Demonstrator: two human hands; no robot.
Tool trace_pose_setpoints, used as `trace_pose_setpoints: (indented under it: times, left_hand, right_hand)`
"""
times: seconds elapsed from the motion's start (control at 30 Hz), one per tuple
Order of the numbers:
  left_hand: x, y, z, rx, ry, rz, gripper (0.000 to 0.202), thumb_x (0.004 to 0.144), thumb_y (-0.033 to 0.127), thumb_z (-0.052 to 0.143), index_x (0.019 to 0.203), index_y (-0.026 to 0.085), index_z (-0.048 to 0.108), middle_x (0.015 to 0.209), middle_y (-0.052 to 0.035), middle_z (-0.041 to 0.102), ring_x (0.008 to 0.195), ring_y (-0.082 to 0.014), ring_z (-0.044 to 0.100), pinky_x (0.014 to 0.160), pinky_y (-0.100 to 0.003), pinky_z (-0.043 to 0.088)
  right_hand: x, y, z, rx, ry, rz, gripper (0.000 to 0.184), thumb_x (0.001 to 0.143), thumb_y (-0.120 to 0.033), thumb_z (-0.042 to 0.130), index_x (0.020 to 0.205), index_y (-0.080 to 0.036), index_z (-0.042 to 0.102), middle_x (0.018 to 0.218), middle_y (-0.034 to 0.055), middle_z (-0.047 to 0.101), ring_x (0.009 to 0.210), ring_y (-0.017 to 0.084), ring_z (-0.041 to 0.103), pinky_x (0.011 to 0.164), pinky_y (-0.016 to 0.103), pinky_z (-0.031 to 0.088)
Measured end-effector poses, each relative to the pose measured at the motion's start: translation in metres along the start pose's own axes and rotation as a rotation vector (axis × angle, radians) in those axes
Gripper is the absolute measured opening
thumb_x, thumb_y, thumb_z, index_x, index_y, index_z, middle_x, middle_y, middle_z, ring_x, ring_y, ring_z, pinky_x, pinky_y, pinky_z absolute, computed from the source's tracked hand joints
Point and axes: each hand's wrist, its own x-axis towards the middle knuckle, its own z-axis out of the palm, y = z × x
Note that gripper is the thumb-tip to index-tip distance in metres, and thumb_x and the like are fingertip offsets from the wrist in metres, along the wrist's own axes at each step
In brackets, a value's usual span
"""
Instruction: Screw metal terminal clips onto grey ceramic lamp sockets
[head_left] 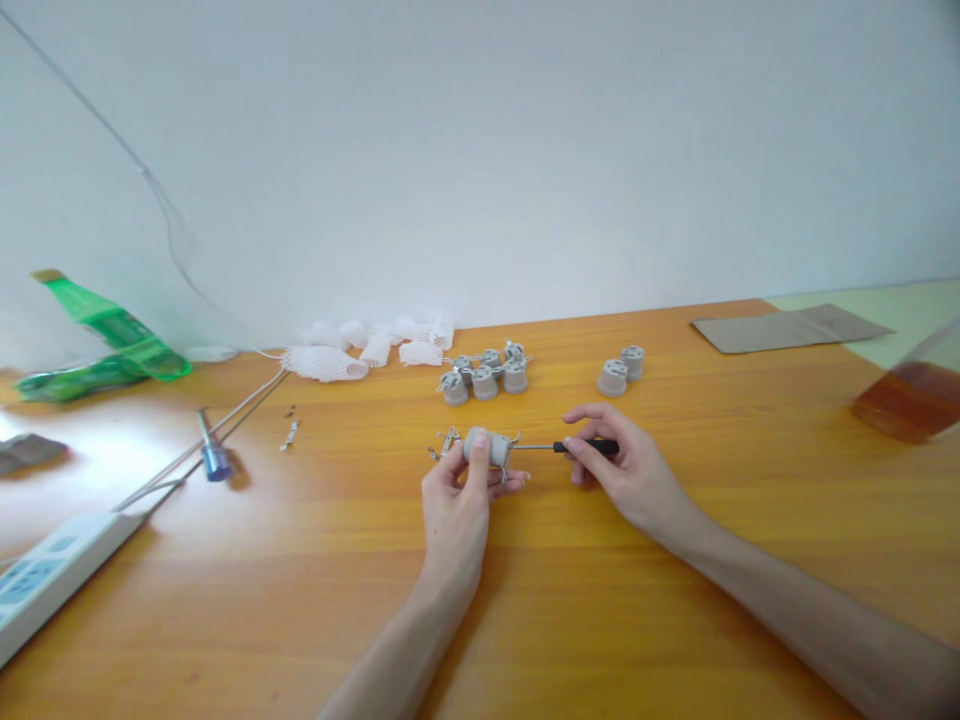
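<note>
My left hand (pixel 459 500) grips a grey lamp socket (pixel 491 447) lying on its side, thumb on top, with metal tabs sticking out at its right end. In my right hand (pixel 619 462) is a screwdriver (pixel 587 447) with a black handle. Its thin shaft points left and its tip meets the tabbed end of the socket. Small metal brackets (pixel 448 443) lie just beyond my left fingers. Behind the hands stands a cluster of several grey sockets fitted with metal tabs (pixel 484 381). Two more grey sockets (pixel 613 378) stand to their right.
White foam net sleeves (pixel 328 363) lie along the wall. At left are a blue-handled tool (pixel 216 462), small metal pieces (pixel 290 432), a power strip (pixel 56 570) with cables and green packaging (pixel 124 340). Cardboard (pixel 791 328) and a container of reddish-brown liquid (pixel 911 400) are at right.
</note>
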Motion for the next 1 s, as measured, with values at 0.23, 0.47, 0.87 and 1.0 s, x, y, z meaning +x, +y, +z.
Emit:
trace_pose_setpoints:
  times: [0.23, 0.47, 0.87, 1.0]
  left_hand:
    - [0.0002, 0.0011, 0.0005, -0.01, 0.004, -0.001, 0.045, 0.076, 0.055, 0.078, 0.085, 0.013, 0.068, 0.077, -0.0005, 0.065, 0.061, -0.0116, 0.064, 0.067, -0.028, 0.063]
    - [-0.0013, 0.002, 0.0012, -0.001, 0.001, -0.001, 0.045, 0.074, 0.056, 0.08, 0.083, 0.013, 0.068, 0.071, 0.0007, 0.063, 0.058, -0.011, 0.064, 0.066, -0.027, 0.063]
    - [-0.0011, 0.0007, 0.0001, -0.039, -0.002, 0.008, 0.046, 0.074, 0.057, 0.079, 0.084, 0.013, 0.068, 0.078, -0.0009, 0.065, 0.061, -0.0108, 0.064, 0.067, -0.027, 0.064]
    - [-0.0024, 0.0007, -0.0001, -0.017, -0.008, 0.002, 0.048, 0.072, 0.058, 0.08, 0.084, 0.013, 0.069, 0.075, -0.0007, 0.065, 0.059, -0.0111, 0.063, 0.066, -0.028, 0.063]
  right_hand:
    - [-0.0016, 0.0002, -0.0002, -0.002, -0.074, 0.03, 0.031, 0.098, -0.046, 0.056, 0.117, -0.022, 0.058, 0.089, 0.0011, 0.065, 0.063, 0.013, 0.065, 0.062, 0.028, 0.054]
    - [0.0003, 0.0, -0.001, -0.001, -0.003, -0.008, 0.031, 0.093, -0.042, 0.065, 0.115, -0.022, 0.056, 0.082, -0.0018, 0.063, 0.064, 0.013, 0.066, 0.065, 0.028, 0.055]
    - [-0.0007, -0.0013, 0.0001, 0.078, -0.072, -0.03, 0.037, 0.09, -0.042, 0.068, 0.118, -0.023, 0.055, 0.098, 0.0005, 0.062, 0.066, 0.012, 0.065, 0.065, 0.029, 0.057]
    - [-0.0005, 0.0001, 0.0022, 0.051, -0.028, 0.053, 0.036, 0.091, -0.05, 0.063, 0.111, -0.021, 0.056, 0.068, -0.0064, 0.057, 0.045, 0.011, 0.055, 0.043, 0.024, 0.044]
